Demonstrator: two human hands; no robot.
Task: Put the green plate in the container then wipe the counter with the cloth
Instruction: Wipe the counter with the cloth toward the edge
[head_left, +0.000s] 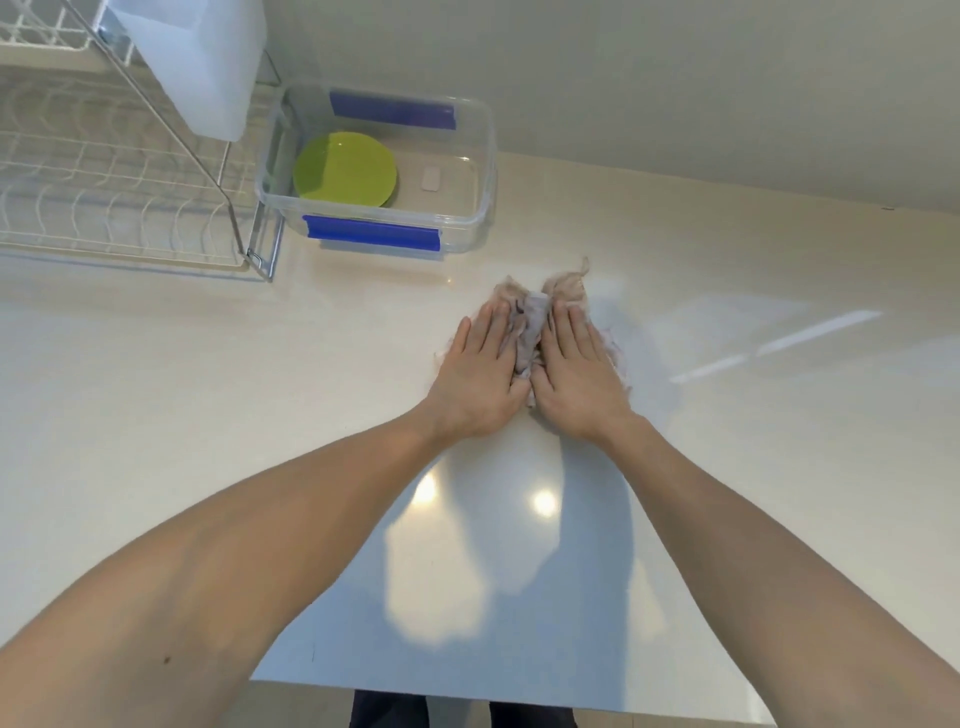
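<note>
We see a lime-green plate (345, 170), a clear container (480, 171) with blue clips (373, 234), our mottled beige-and-grey cloth (530, 325), a glossy cream bench (208, 374), a white wire rack (104, 202), a plain pale wall (675, 78)

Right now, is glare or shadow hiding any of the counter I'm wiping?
Head view: two bright light spots glare on the counter near the forearms, their shadows alongside; streak reflections at right; the cloth under the left hand and right hand is clear.
</note>
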